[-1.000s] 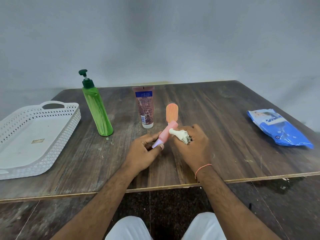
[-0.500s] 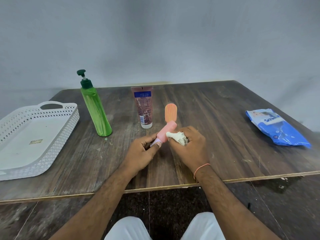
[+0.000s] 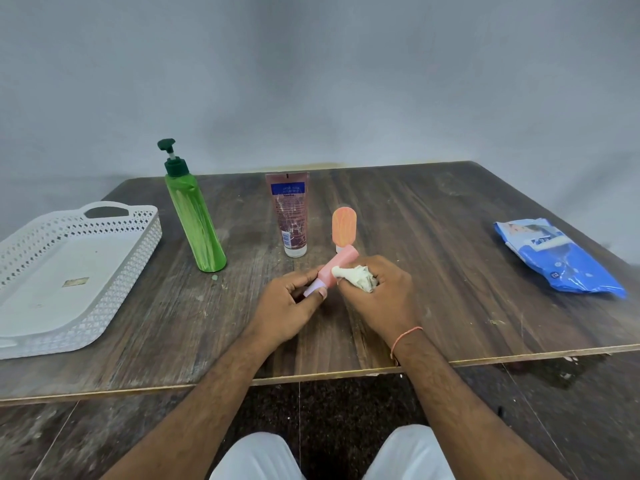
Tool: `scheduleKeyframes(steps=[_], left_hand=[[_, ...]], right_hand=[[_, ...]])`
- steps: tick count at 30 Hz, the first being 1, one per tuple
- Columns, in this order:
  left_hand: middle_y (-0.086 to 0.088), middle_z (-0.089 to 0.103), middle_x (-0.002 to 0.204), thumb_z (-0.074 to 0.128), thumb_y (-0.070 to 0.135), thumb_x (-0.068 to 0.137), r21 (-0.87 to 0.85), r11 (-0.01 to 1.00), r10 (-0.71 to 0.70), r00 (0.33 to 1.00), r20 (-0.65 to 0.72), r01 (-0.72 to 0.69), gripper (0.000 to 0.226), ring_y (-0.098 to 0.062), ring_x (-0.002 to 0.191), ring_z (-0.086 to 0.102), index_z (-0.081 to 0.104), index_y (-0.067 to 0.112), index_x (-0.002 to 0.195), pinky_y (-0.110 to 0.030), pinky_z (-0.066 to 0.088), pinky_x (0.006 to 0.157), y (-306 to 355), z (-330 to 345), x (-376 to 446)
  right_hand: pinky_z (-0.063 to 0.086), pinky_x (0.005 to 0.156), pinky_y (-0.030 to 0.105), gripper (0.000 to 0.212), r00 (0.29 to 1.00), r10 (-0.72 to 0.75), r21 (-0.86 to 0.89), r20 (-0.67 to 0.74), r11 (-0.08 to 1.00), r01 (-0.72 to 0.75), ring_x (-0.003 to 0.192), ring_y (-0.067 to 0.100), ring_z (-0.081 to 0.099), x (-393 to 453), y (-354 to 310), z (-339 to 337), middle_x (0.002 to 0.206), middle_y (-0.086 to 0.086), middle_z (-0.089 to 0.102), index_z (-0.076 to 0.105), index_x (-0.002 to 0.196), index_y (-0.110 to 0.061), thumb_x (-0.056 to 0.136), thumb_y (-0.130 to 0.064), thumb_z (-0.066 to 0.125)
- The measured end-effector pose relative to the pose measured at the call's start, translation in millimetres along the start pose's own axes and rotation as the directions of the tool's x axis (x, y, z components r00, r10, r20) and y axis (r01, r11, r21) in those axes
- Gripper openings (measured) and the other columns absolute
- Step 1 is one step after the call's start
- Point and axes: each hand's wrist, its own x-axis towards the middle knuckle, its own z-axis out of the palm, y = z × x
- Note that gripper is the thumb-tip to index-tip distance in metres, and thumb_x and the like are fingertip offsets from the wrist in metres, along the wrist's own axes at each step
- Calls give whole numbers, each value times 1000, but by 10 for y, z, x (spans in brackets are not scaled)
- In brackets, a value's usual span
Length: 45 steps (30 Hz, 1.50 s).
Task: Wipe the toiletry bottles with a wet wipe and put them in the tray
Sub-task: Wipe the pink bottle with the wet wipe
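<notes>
My left hand (image 3: 289, 306) grips the lower end of a small pink bottle (image 3: 337, 266), held tilted above the table's middle. My right hand (image 3: 381, 294) holds a crumpled, soiled wet wipe (image 3: 356, 277) pressed against the pink bottle's side. Just behind stands a small orange tube (image 3: 344, 226). A brown tube (image 3: 290, 213) stands upright on its cap to the left of it, and a green pump bottle (image 3: 194, 216) stands further left. The white lattice tray (image 3: 114, 268) lies at the table's left edge with nothing in it but a small sticker.
A blue pack of wet wipes (image 3: 557, 259) lies at the right side of the wooden table (image 3: 450, 209). A grey wall rises behind the table. My white-clad knees show below the near table edge.
The pink bottle has tilted slightly lower and the wipe has shifted along its side. Bottles, tray and pack stay where they were.
</notes>
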Motion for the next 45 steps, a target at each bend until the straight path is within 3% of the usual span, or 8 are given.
scheduleKeyframes(steps=[7, 11, 16, 21, 27, 33, 37, 45], left_hand=[[9, 76, 120, 79, 13, 92, 42, 998, 46, 999, 6, -47, 51, -1, 108, 70, 69, 24, 140, -12, 52, 91, -47, 11, 3], [12, 75, 118, 80, 18, 89, 68, 995, 74, 997, 11, -74, 53, -2, 108, 70, 69, 28, 140, -20, 54, 95, -47, 17, -9], [22, 68, 95, 81, 21, 88, 178, 977, 129, 991, -46, -119, 52, 2, 94, 65, 70, 37, 136, -10, 46, 79, 3, 39, -62], [22, 61, 93, 73, 25, 97, 253, 943, 234, 971, -51, -214, 37, 5, 86, 60, 73, 30, 134, -3, 39, 74, 71, 38, -104], [20, 67, 100, 74, 20, 96, 169, 974, 167, 984, -66, -154, 43, 6, 94, 63, 70, 27, 138, -4, 43, 81, 52, 23, -99], [12, 75, 112, 74, 28, 90, 60, 995, 76, 997, -30, -74, 48, 0, 100, 69, 70, 25, 139, -25, 55, 89, -24, 16, -22], [11, 77, 115, 75, 15, 94, -42, 999, 33, 999, 38, -31, 47, 7, 76, 64, 70, 31, 138, -24, 50, 74, -76, -7, -3], [12, 77, 123, 74, 12, 97, -159, 986, -40, 997, 60, 49, 47, 4, 89, 68, 68, 25, 141, -21, 52, 70, -99, -38, -5]], right_hand=[[57, 77, 27, 17, 987, 44, 20, -152, 999, -41, 86, 5, 72, 53, 62, 4, 93, -13, 77, 81, 98, -30, 83, -32, 89], [57, 78, 22, 19, 985, -11, -8, -173, 1000, 10, 87, 3, 72, 42, 49, 1, 96, -12, 77, 82, 103, -29, 85, -27, 89], [61, 75, 41, 24, 991, -78, -72, -107, 995, 70, 83, 13, 73, 5, 5, 11, 95, -7, 76, 83, 105, -33, 84, -24, 89], [59, 78, 34, 20, 980, -195, -84, 42, 977, 198, 87, 5, 70, -40, -8, 45, 98, -12, 74, 85, 104, -32, 85, -33, 81], [60, 82, 38, 21, 954, -283, -94, 101, 952, 293, 95, 11, 73, -52, 17, 75, 106, -12, 77, 85, 107, -30, 87, -29, 79], [58, 74, 39, 22, 987, -158, -125, -32, 980, 153, 83, 10, 69, -10, 40, 23, 95, -10, 72, 83, 108, -33, 86, -30, 84], [60, 80, 42, 20, 987, -86, -87, -136, 993, 75, 89, 13, 73, 31, 57, 3, 100, -8, 76, 83, 108, -28, 88, -30, 86], [57, 84, 19, 20, 978, 113, 98, -175, 990, -97, 97, -1, 74, 78, 62, -34, 102, -21, 80, 83, 110, -35, 91, -28, 84]])
